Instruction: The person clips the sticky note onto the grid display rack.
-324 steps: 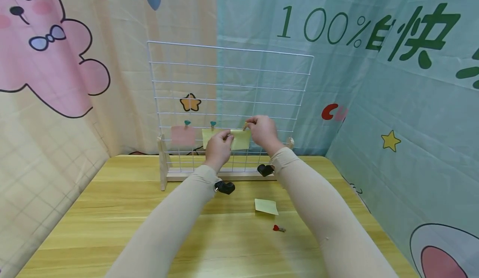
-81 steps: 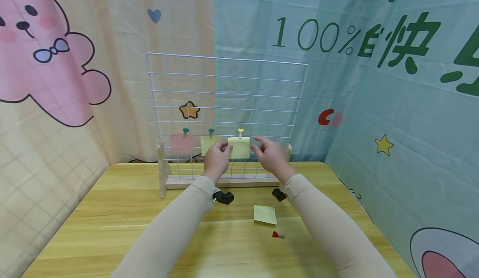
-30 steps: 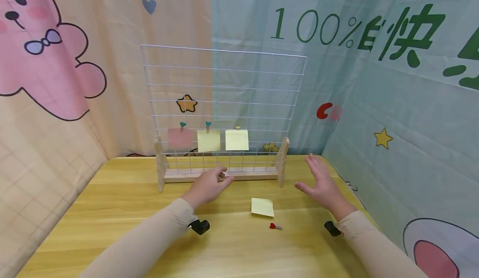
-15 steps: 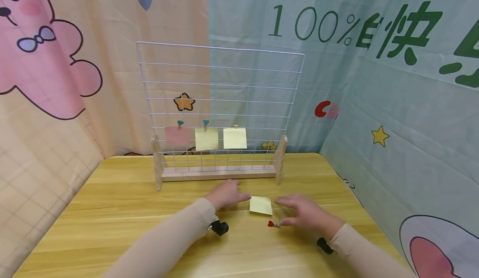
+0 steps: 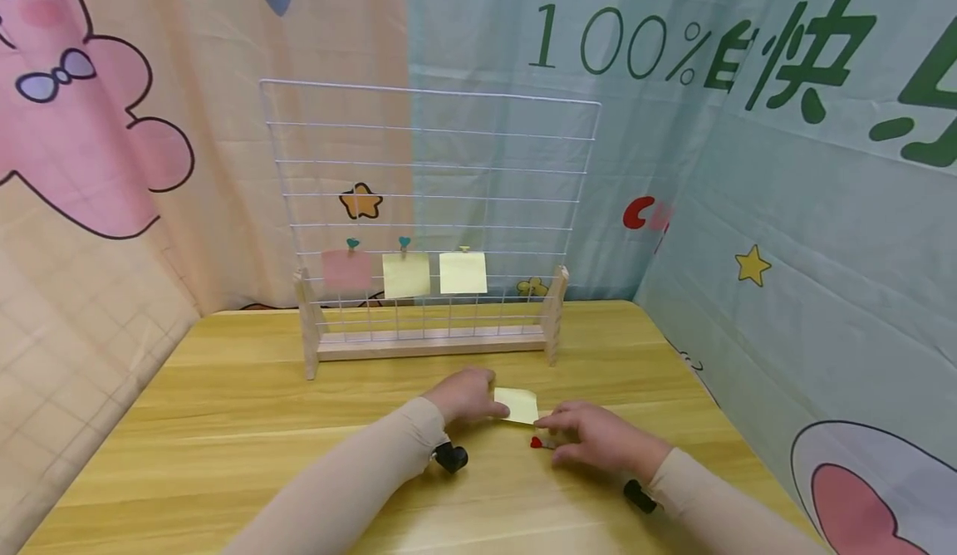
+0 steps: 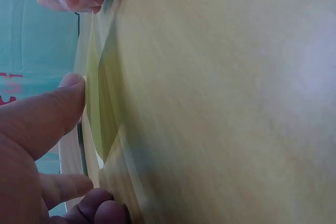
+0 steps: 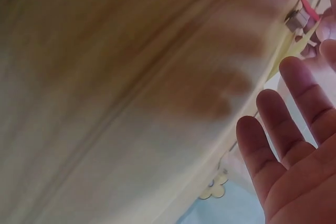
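A yellow sticky note lies on the table, its edge bowed up in the left wrist view. My left hand is at its left side; the thumb touches the note and the other fingers stay apart from it, past its far corner. At the note's right corner are the fingertips of my right hand, its fingers extended in the right wrist view. A small clothespin with a red heart lies just in front of the note, by the right thumb and index finger.
A white wire grid on a wooden stand stands behind the hands. Clips hold a pink note, a yellow note and a paler yellow note on it. Printed curtains hang behind and at the right.
The third note was clipped to the grid, with a yellow heart clip, and both hands let go of it. They then came down to the note and red-heart clothespin on the table.
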`<state>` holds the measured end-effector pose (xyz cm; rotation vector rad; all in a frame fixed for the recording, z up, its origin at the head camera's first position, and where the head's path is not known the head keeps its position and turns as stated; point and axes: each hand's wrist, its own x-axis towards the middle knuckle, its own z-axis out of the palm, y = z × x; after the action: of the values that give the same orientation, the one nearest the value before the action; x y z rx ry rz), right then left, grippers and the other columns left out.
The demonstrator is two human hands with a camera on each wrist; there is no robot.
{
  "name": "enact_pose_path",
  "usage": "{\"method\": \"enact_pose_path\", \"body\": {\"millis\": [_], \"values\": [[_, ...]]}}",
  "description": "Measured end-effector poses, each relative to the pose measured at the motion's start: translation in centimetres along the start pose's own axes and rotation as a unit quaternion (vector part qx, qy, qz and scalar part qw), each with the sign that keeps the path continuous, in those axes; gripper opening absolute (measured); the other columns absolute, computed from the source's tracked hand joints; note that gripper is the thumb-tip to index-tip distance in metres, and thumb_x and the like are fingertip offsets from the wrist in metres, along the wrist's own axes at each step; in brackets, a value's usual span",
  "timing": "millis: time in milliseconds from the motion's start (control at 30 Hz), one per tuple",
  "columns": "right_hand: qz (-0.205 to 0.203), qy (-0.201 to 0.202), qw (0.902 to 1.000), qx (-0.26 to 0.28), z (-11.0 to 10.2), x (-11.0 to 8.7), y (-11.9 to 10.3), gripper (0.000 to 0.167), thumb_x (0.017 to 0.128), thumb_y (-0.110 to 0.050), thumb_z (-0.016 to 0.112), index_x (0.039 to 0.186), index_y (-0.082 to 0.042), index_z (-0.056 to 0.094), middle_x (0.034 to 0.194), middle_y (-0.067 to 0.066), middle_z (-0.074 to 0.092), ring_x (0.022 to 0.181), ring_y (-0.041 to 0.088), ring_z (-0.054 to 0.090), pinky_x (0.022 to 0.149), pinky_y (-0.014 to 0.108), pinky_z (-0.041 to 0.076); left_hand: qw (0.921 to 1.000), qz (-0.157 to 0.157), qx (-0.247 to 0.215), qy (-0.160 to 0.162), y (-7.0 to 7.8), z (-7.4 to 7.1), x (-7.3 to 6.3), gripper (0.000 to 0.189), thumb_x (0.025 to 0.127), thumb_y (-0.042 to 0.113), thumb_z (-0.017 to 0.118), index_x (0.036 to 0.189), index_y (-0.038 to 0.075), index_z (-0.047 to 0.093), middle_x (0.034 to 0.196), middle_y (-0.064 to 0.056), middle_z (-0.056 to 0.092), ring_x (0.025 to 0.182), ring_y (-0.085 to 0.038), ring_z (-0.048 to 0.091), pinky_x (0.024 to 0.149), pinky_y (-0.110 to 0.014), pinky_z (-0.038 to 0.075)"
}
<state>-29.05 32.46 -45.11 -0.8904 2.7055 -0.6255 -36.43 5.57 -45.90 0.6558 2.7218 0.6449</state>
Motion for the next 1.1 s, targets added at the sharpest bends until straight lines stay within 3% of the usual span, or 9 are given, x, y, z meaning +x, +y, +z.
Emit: {"method": "enact_pose_path", "body": {"millis": [67,200,533,833,1100], "values": [[0.009,0.0,0.9997,0.023,0.0,0.1,0.3,0.051,0.092,-0.035,0.082,0.14,-0.026,0.069,0.12,-0.007,0.067,0.101,0.007,0.058,0.09,0.03,0.053,1.0,-0.001,0.005,-0.001,0.0,0.2,0.1,0.078,0.09,0.051,0.08,0.148,0.004,0.057,0.144,-0.014,0.065,0.134,-0.029,0.06,0.114,-0.044,0.049],[0.019,-0.001,0.9985,0.052,-0.1,0.2,0.9,0.053,0.091,-0.033,0.083,0.141,-0.025,0.069,0.122,-0.007,0.068,0.105,0.008,0.059,0.094,0.029,0.052,0.9999,0.001,0.01,0.0,-0.1,0.2,0.2,0.074,0.089,0.047,0.081,0.147,0.006,0.059,0.145,-0.012,0.065,0.136,-0.029,0.059,0.114,-0.043,0.048],[-0.002,0.002,0.9975,0.07,-0.3,0.2,1.4,0.051,0.091,-0.03,0.083,0.139,-0.018,0.07,0.126,-0.001,0.069,0.111,0.014,0.063,0.098,0.029,0.053,0.9995,0.023,0.016,0.012,0.0,0.1,0.2,0.058,0.086,0.036,0.087,0.134,0.01,0.069,0.129,-0.007,0.071,0.111,-0.02,0.063,0.104,-0.039,0.053],[-0.003,0.003,0.9965,0.084,-0.3,0.1,1.8,0.051,0.091,-0.03,0.083,0.139,-0.017,0.071,0.126,-0.001,0.069,0.112,0.012,0.062,0.097,0.027,0.052,0.9995,0.025,-0.018,0.01,-0.1,0.2,0.3,0.048,0.084,0.03,0.089,0.123,0.01,0.069,0.119,-0.005,0.065,0.099,-0.017,0.06,0.097,-0.036,0.054],[-0.004,0.003,0.9968,0.08,-0.4,0.0,1.8,0.051,0.091,-0.028,0.083,0.139,-0.016,0.07,0.128,0.001,0.07,0.116,0.016,0.064,0.1,0.029,0.053,0.9988,0.029,-0.037,0.012,-0.3,0.4,1.0,0.023,0.092,0.025,0.083,0.106,0.014,0.068,0.099,0.002,0.062,0.087,-0.015,0.055,0.083,-0.032,0.051]]}}
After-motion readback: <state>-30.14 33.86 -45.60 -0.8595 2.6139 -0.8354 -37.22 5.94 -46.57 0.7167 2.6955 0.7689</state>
